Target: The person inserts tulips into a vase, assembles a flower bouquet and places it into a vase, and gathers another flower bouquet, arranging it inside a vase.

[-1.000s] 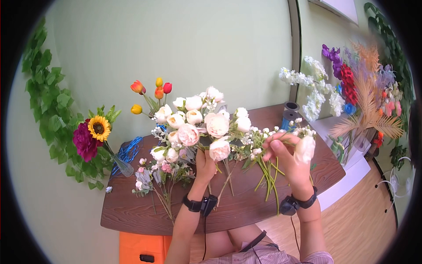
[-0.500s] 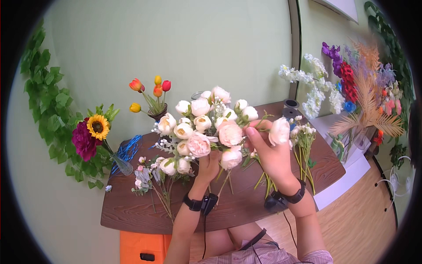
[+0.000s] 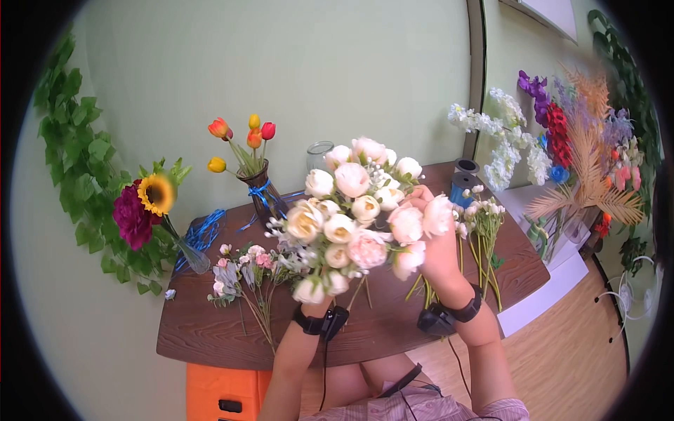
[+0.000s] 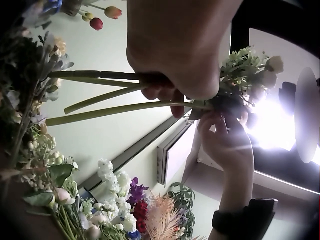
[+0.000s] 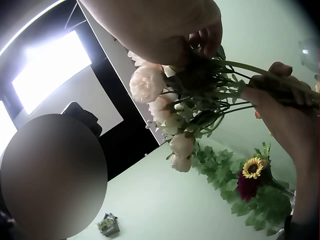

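Front and centre, the peonies (image 3: 352, 181), petals matt and cloth-like; their stems (image 4: 125, 107), in the left wrist view, look smooth and plastic! Head view: dark-grained wood tabletop (image 3: 372, 330) at six o'clock, woven striped cloth shirt (image 3: 421, 407) at five, glossy clear glass jar (image 3: 316, 161) at twelve, shiny brown glass vase (image 3: 267, 203) at nine, glossy ribbon (image 3: 203, 238) beyond it!
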`<action>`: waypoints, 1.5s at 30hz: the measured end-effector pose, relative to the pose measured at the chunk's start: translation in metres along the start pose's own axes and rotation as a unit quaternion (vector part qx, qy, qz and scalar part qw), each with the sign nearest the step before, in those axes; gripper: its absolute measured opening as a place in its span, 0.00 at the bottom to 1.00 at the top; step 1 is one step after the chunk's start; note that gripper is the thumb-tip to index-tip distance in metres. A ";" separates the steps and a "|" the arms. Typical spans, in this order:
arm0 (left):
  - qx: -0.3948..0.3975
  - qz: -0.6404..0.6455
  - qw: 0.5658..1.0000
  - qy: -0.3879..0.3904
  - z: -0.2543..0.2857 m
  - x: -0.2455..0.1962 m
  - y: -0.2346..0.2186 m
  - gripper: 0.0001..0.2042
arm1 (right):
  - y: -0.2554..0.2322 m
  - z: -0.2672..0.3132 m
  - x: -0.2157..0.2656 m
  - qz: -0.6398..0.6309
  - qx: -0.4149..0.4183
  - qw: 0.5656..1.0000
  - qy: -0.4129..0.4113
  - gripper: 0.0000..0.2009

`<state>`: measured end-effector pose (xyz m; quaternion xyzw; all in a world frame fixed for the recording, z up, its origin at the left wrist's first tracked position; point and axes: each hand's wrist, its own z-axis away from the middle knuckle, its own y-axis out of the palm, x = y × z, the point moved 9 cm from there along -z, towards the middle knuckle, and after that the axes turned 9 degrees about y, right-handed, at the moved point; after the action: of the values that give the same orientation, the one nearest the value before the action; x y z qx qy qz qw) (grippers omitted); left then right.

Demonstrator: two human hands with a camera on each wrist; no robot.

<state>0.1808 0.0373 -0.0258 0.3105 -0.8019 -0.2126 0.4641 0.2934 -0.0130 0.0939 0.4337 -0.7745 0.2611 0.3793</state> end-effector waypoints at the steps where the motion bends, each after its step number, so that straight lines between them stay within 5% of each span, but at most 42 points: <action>1: 0.015 -0.122 0.991 0.055 -0.006 0.004 -0.003 0.17 | 0.000 0.000 0.001 -0.026 0.011 1.000 -0.006 0.11; 2: 0.030 -0.241 0.964 0.109 -0.009 0.001 -0.004 0.18 | 0.001 0.000 0.002 -0.052 0.021 0.998 -0.012 0.12; 4: 0.036 -0.282 0.948 0.144 0.005 -0.029 -0.007 0.20 | 0.002 0.000 0.004 -0.038 0.022 0.999 -0.025 0.11; 5: 0.095 0.082 0.985 0.120 0.030 -0.077 -0.003 0.20 | 0.002 0.000 0.003 -0.038 0.029 0.999 -0.012 0.11; 6: 0.140 0.436 0.886 0.078 0.033 -0.089 0.008 0.20 | 0.003 0.000 0.001 -0.037 0.035 0.999 0.002 0.11; 8: 0.139 0.499 0.855 0.002 0.035 -0.089 0.011 0.18 | 0.002 0.003 0.004 -0.030 0.026 0.999 -0.025 0.12; 9: 0.103 0.273 0.955 0.051 0.014 -0.055 0.007 0.17 | 0.000 0.004 0.009 -0.024 0.016 0.998 -0.053 0.12; 10: 0.061 0.030 0.993 0.096 0.000 -0.041 0.003 0.17 | 0.001 0.005 0.009 -0.023 0.017 0.998 -0.053 0.12; 11: -0.052 0.222 0.970 -0.082 0.002 -0.016 -0.001 0.17 | 0.004 0.006 0.010 -0.021 0.028 0.998 -0.055 0.12; 12: 0.047 0.348 0.936 0.015 0.002 -0.035 0.008 0.18 | 0.006 0.007 0.011 -0.019 0.039 0.997 -0.058 0.13; 13: 0.048 0.349 0.936 0.015 0.002 -0.035 0.008 0.18 | 0.009 0.008 0.010 -0.009 0.056 0.997 -0.047 0.13; 17: 0.007 0.165 0.984 0.063 0.003 -0.043 0.001 0.18 | 0.011 0.006 0.009 -0.006 0.056 0.998 -0.036 0.13; 18: 0.075 0.115 0.980 0.145 0.018 -0.080 0.002 0.19 | 0.010 0.005 0.001 -0.073 0.047 0.996 -0.020 0.13; 19: 0.049 -0.251 0.923 0.288 0.020 -0.106 -0.004 0.19 | 0.008 0.004 -0.004 -0.139 0.037 0.990 -0.004 0.13; 20: 0.015 -0.577 0.720 0.385 0.025 -0.122 0.004 0.21 | 0.009 0.005 -0.003 -0.138 0.037 0.990 -0.004 0.13; 23: 0.029 -0.499 0.777 0.382 0.024 -0.121 0.001 0.20 | 0.010 0.004 -0.013 -0.263 0.042 0.961 0.074 0.11; 25: 0.042 -0.417 0.827 0.376 0.022 -0.118 -0.001 0.20 | 0.007 0.004 -0.005 -0.145 0.027 0.989 0.026 0.10; 31: 0.076 -0.150 0.927 0.336 0.014 -0.096 -0.003 0.20 | 0.004 0.002 -0.003 -0.118 0.011 0.993 0.021 0.09; 35: 0.095 0.035 0.950 0.294 0.008 -0.068 0.004 0.20 | 0.005 0.002 -0.002 -0.109 0.029 0.993 0.020 0.10; 45: 0.084 0.180 0.960 0.198 -0.007 -0.055 -0.002 0.19 | 0.008 0.001 -0.008 -0.109 0.045 0.992 0.034 0.10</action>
<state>0.2084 0.0735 -0.0574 0.2353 -0.7514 0.0084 0.6164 0.2892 -0.0059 0.0865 0.5227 -0.6967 0.2676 0.4120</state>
